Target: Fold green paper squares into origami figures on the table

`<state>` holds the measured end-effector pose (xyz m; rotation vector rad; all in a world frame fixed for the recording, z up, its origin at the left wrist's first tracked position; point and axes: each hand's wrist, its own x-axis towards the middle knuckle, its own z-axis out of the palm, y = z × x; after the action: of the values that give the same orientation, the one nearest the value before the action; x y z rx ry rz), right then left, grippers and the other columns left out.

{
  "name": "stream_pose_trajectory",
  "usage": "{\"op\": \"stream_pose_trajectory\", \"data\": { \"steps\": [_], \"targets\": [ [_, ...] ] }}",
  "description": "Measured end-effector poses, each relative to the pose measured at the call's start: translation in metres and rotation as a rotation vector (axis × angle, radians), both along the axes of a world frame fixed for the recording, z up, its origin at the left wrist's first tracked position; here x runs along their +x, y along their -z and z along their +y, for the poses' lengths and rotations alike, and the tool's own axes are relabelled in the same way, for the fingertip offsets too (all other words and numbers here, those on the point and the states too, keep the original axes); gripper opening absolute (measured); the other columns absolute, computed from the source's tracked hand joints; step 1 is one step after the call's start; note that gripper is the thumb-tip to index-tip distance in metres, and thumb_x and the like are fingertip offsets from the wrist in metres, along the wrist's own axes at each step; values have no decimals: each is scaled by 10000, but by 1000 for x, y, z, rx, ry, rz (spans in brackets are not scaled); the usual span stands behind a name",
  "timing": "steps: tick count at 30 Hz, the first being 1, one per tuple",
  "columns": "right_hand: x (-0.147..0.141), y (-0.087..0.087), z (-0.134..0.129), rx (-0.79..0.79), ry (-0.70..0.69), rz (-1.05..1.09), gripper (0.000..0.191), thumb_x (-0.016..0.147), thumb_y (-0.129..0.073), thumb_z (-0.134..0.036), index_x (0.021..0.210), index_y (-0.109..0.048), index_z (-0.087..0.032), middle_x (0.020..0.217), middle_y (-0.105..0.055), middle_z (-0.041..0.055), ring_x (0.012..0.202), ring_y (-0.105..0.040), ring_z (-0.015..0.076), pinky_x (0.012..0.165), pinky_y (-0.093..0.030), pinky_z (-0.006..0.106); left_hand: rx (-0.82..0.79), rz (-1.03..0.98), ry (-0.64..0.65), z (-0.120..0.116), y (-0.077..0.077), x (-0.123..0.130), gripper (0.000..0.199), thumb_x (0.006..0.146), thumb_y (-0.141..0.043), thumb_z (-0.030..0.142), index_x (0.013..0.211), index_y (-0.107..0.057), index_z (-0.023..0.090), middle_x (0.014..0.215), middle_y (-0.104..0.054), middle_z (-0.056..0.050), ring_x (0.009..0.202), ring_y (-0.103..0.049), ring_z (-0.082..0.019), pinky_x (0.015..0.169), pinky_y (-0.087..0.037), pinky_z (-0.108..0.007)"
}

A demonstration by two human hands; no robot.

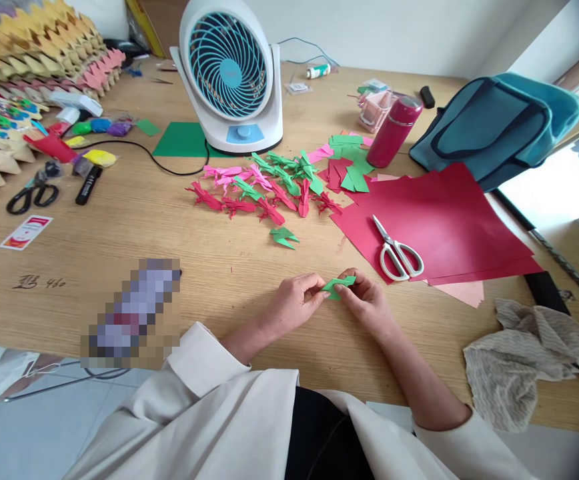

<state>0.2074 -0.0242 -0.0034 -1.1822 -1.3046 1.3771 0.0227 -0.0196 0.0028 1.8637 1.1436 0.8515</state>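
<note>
Between my two hands is a small folded piece of green paper (338, 285), held just above the table near its front edge. My left hand (297, 300) pinches its left end with thumb and fingertips. On the other side my right hand (367, 303) grips the paper's right part, the thumb lying across its face. Beyond them lies a separate green folded paper piece (284, 237). Further back is a cluster of folded red paper figures (271, 212), with pink ones (222, 175) and green ones (282, 170) among them.
White-handled scissors (394, 253) lie on large red sheets (449, 227) at right. A red flask (394, 131), a teal bag (489, 127) and a white fan (239, 133) stand behind. At left are black scissors (33, 190) and a marker (89, 185); a crumpled cloth (514, 360) lies right.
</note>
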Motion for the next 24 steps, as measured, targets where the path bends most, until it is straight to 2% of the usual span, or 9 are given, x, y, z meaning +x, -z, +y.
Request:
{"op": "stream_pose_trajectory", "data": {
  "steps": [5, 14, 24],
  "targets": [
    [0, 1, -1, -13, -1, -51, 316, 819, -702, -530, 825, -573, -241, 701, -527, -8, 658, -475, 160, 582, -389, 284, -21, 20, -27, -1, 0, 0, 153, 904, -581, 260, 773, -567, 180, 652, -518, 54, 592, -458, -80, 582, -353, -200],
    [0, -7, -1, -13, -6, -102, 329, 805, -705, -539, 835, -576, -237, 696, -504, -13, 647, -440, 150, 573, -365, 279, 10, 6, -65, -2, -2, 0, 111, 884, -595, 207, 781, -566, 179, 664, -533, 55, 577, -441, -73, 582, -356, -192],
    [2, -4, -1, 3, -48, -96, 280, 837, -694, -472, 802, -576, -220, 702, -518, -14, 634, -417, 135, 565, -334, 267, 31, 16, -39, -2, -4, -1, 109, 881, -593, 197, 778, -564, 176, 666, -517, 53, 591, -449, -74, 575, -345, -192]
  ]
}}
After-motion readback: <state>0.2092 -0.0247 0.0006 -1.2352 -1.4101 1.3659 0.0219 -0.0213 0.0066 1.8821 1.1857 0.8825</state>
